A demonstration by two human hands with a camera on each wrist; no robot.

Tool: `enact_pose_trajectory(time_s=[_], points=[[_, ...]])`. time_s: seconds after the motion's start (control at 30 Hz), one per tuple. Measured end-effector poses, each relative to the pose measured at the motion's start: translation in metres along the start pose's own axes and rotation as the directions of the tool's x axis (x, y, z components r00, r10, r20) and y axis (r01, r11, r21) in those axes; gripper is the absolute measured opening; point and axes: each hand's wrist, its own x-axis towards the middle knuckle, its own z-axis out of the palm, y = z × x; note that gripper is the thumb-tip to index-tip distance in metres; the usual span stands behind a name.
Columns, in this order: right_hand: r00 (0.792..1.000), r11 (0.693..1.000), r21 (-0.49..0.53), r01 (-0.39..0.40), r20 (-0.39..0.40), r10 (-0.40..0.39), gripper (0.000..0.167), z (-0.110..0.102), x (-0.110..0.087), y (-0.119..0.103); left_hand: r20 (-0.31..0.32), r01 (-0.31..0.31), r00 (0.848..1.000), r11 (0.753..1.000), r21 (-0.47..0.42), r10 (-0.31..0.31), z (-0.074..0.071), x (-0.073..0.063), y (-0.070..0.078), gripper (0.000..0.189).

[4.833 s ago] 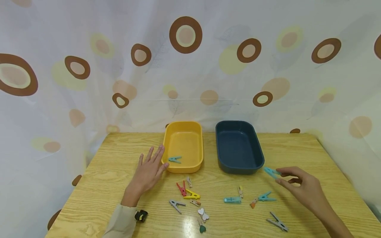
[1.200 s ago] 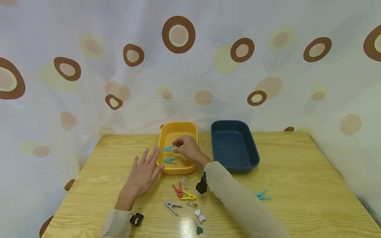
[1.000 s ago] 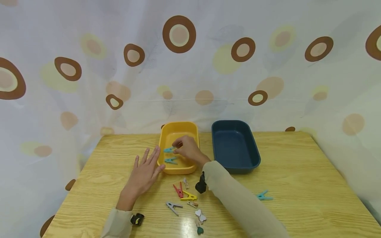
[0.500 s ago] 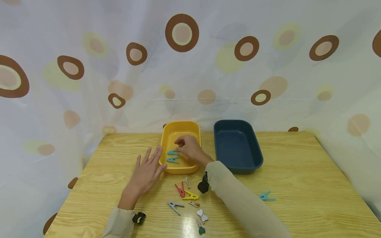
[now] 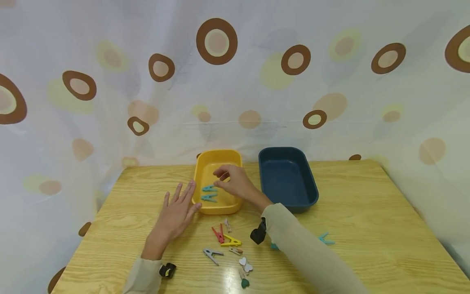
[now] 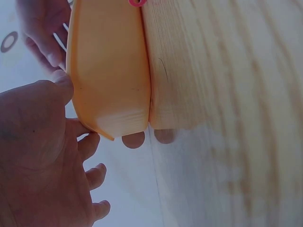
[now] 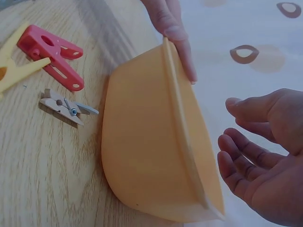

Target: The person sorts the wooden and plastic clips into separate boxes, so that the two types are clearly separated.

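Observation:
Two light-blue clothespins [image 5: 209, 198] lie side by side in the yellow bin [image 5: 235, 209], near its left wall. Over the bin hovers my right hand [image 5: 235, 181], its thumb and fingertips apart with nothing between them, as the right wrist view confirms. My left hand [image 5: 176, 214] rests against the bin's left rim with fingers spread. In the left wrist view, that hand's thumb and fingers [image 6: 87, 144] touch the rim. Before the bin lie a red clothespin [image 5: 219, 234], a yellow clothespin [image 5: 232, 241] and a small wooden clothespin [image 7: 64, 108].
A dark blue bin [image 5: 286, 179] stands right of the yellow one. Nearer me are a grey clothespin [image 5: 212, 254], small pins with white hearts [image 5: 245, 264] and a green-heart pin [image 5: 244, 281]. Another light-blue clothespin [image 5: 326, 239] lies right of my right sleeve [image 5: 304, 249], which hides part of the table.
My right hand carried a light-blue clothespin from the table's right side into the yellow bin, set it beside the other, and let go. My left hand has stayed at the rim.

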Motion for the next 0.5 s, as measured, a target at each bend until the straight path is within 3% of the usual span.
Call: enact_pose_trajectory(time_s=[0.2, 0.5], points=[[0.998, 0.997, 0.048, 0.068, -0.017, -0.068, 0.029, -0.012, -0.017, -0.005, 0.003, -0.003, 1.000, 1.000, -0.001, 0.003, 0.000, 0.000, -0.001, 0.071], [0.997, 0.997, 0.046, 0.069, -0.036, -0.068, 0.032, -0.030, -0.043, -0.013, -0.011, -0.012, 1.000, 1.000, 0.001, 0.012, -0.001, -0.001, 0.002, 0.071]])
